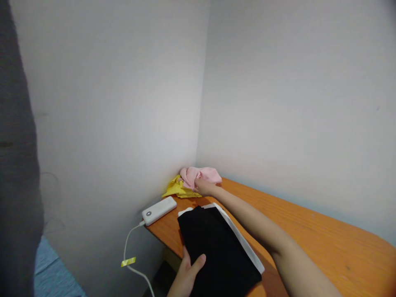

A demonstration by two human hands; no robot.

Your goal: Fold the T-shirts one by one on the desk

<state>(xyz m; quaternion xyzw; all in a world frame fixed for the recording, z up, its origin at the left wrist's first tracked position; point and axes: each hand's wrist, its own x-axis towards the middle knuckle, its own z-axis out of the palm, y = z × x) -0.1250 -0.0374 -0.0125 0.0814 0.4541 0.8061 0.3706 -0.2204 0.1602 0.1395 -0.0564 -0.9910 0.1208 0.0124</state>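
My left hand (189, 273) grips the near left edge of a folded black cloth (216, 247), thumb on top and the other fingers hidden beneath. Beneath the black cloth, a white piece (244, 243) shows along its right side and far end; I cannot tell its kind. Stretched across to the far corner, my right hand (203, 187) has its fingers closed at the near edge of a crumpled pink cloth (206, 175). Under and left of the pink cloth lies a yellow cloth (177, 189).
A white power bank (159, 210) lies at the left edge of the orange wooden tabletop (309, 231), its white cable (126, 243) hanging down with a yellow tag (128, 262). Grey-white walls (278, 103) meet behind the cloths. Dark fabric (18, 165) hangs at far left, above blue fabric (55, 272).
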